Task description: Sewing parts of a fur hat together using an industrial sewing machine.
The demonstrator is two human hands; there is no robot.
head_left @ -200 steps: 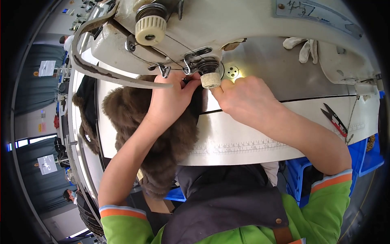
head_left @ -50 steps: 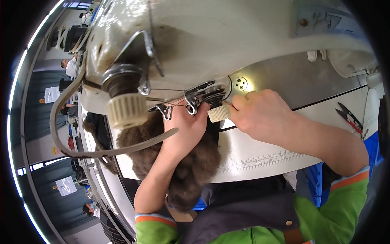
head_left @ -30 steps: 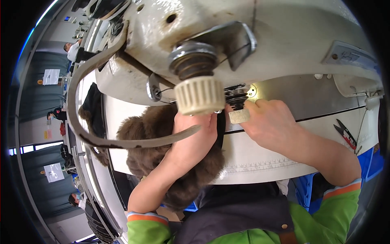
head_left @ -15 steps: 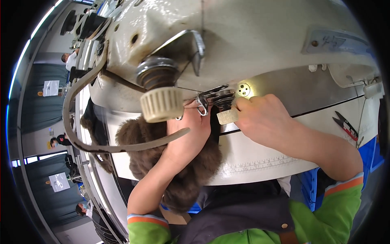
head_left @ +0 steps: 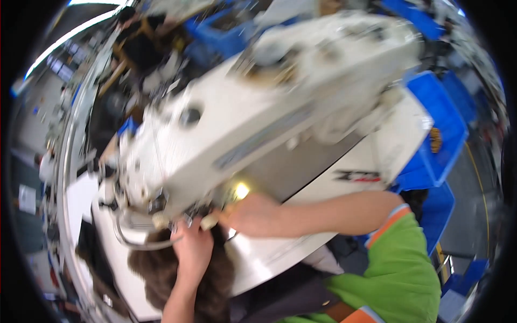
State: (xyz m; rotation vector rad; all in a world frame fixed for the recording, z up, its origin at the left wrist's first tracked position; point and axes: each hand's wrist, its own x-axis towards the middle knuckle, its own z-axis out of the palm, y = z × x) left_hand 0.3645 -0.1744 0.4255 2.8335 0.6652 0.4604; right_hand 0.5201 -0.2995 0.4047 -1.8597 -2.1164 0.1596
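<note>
A pale sewing machine [head_left: 242, 107] stretches across the view, its needle end at the lower left. My left hand [head_left: 193, 250] reaches up to that end over a brown furry piece [head_left: 156, 264]; its fingertips are partly behind machine parts and smeared. Right of it, my right hand [head_left: 256, 215] is closed with curled fingers beside a small cream knob [head_left: 209, 221]. What its fingertips hold is hidden. A small lamp [head_left: 241, 190] glows just above my right hand.
Dark-bladed snips with red on the handles [head_left: 358, 176] lie on the white tabletop [head_left: 264, 264]. Blue bins [head_left: 439, 129] stand at the right. More dark fur [head_left: 97, 258] lies at the left edge. A curved rod [head_left: 140, 245] arcs in front of the machine head.
My view has swung and pulled back, so more of the machine, the bins and the room shows, with blur. Both hands stay at the needle end.
</note>
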